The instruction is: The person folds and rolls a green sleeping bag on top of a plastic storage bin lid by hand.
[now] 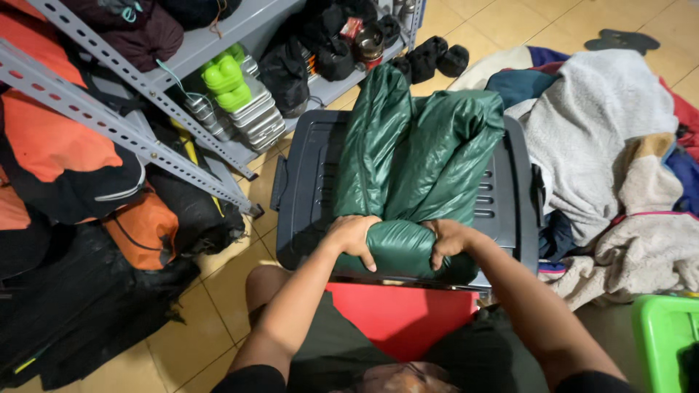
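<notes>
A shiny dark green padded garment (pixel 419 145) lies folded lengthwise on a dark grey plastic lid (pixel 306 175). Its near end is rolled into a tight bundle. My left hand (pixel 353 236) grips the left side of that roll. My right hand (pixel 448 240) grips the right side, fingers curled over the fabric. The far end of the garment reaches past the lid's back edge toward the shelf.
A grey metal shelf (pixel 131 138) at left holds orange and black bags, metal tins and a green plastic item (pixel 226 80). A pile of blankets and clothes (pixel 619 145) lies at right. A red box (pixel 400 316) sits under the lid; a green bin (pixel 666 335) is at bottom right.
</notes>
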